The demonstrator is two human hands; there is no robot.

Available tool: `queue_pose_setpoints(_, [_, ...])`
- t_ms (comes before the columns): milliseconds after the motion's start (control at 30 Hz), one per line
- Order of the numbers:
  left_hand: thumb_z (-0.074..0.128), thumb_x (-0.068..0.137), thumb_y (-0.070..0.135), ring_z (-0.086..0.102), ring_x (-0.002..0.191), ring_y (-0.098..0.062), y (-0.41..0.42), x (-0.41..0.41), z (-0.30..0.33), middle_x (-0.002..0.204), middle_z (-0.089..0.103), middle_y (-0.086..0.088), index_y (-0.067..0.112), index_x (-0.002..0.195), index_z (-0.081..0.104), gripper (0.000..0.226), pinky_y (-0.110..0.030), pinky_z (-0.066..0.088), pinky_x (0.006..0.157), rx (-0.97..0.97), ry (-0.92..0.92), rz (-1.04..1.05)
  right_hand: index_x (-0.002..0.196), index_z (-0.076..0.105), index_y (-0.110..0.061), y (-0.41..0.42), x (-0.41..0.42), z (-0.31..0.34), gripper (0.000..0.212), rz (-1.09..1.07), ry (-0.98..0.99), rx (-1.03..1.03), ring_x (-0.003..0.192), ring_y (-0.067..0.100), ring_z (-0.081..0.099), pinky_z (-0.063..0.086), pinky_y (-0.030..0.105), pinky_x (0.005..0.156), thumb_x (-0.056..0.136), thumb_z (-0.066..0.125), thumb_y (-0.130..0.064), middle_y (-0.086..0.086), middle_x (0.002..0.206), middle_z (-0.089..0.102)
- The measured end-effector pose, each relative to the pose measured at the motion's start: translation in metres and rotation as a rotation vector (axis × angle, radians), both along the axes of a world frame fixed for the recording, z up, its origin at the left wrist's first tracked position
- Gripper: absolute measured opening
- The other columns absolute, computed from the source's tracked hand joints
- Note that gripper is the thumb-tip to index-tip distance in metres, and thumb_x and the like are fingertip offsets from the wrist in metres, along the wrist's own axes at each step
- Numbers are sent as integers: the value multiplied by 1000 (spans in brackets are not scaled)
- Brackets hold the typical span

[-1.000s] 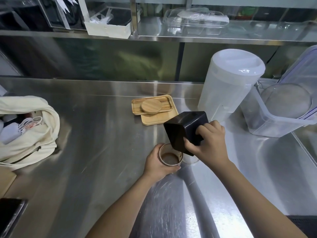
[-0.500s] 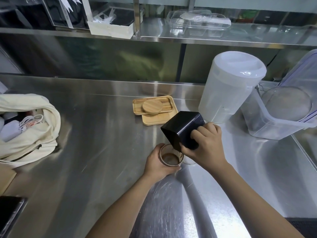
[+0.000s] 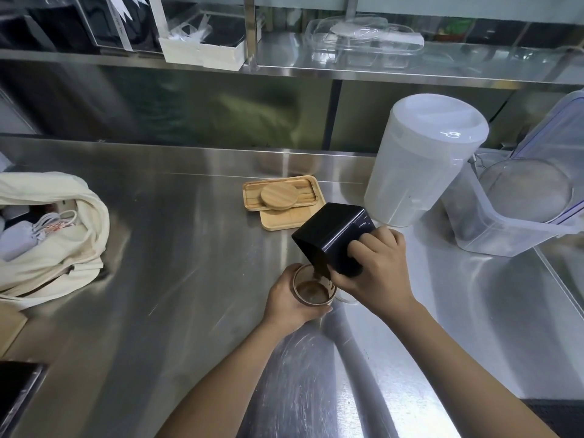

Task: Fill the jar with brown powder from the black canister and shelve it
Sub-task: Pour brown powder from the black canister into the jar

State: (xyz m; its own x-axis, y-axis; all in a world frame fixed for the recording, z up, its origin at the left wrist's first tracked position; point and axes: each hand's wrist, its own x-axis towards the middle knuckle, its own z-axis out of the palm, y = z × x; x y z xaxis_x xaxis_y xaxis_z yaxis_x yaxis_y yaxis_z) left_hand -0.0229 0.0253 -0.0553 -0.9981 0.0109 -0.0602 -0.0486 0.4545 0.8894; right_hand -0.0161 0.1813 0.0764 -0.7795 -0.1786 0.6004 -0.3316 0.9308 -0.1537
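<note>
Right hand (image 3: 376, 273) tips a square black canister (image 3: 335, 235), spilling brown powder (image 3: 317, 273) into the round glass jar (image 3: 311, 287) gripped by the left hand (image 3: 289, 300).

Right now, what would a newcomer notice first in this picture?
At centre, the right hand tips a square black canister, spilling brown powder into a small clear glass jar that the left hand steadies on the steel counter. Behind it, a round wooden lid lies on a wooden tray.

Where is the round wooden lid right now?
The round wooden lid lies on the wooden trays at mid-counter, behind the black canister and left of the white pitcher.
</note>
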Motion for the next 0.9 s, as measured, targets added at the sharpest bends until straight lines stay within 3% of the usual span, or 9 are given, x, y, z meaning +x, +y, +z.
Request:
queue_pose_setpoints(133, [86, 36, 59, 57, 93, 20, 2, 0, 2, 95, 60, 42, 67, 98, 43, 76, 6, 40, 69, -25, 0, 11, 58, 52, -9, -1, 1, -3, 30, 5, 12, 22, 63, 28, 49, 34, 35, 69, 63, 75, -28, 5, 57, 52])
queue_pose_setpoints(233, [86, 35, 59, 55, 93, 23, 2, 0, 2, 93, 61, 38, 68, 97, 42, 77, 7, 39, 69, -36, -14, 18, 58, 51, -10, -1, 0, -4, 30, 9, 30, 37, 62, 27, 48, 32, 33, 69, 63, 75, -28, 4, 57, 51])
queue_pose_setpoints(567, [85, 35, 57, 57, 93, 20, 0, 0, 6, 93, 60, 37, 70, 97, 43, 76, 3, 43, 69, -24, 4, -16, 58, 52, -10, 0, 0, -2, 30, 3, 38, 40, 63, 27, 48, 38, 36, 71, 65, 74, -28, 5, 58, 52])
queue_pose_setpoints(767, [87, 39, 56, 63, 97, 2, 0, 0, 2, 101, 65, 26, 58, 99, 46, 73, -8, 47, 80, -25, -7, -33, 57, 49, -11, -2, -1, -1, 31, 19, 114, 69, 59, 27, 44, 35, 36, 70, 70, 71, -29, 4, 56, 47])
queue_pose_setpoints(900, [86, 39, 58, 59, 94, 13, 0, 0, 2, 98, 61, 33, 64, 99, 43, 75, 1, 41, 76, -50, -9, -31, 56, 50, -10, -4, -1, 0, 29, 18, 118, 78, 58, 27, 44, 40, 37, 68, 70, 70, -26, 5, 55, 48])
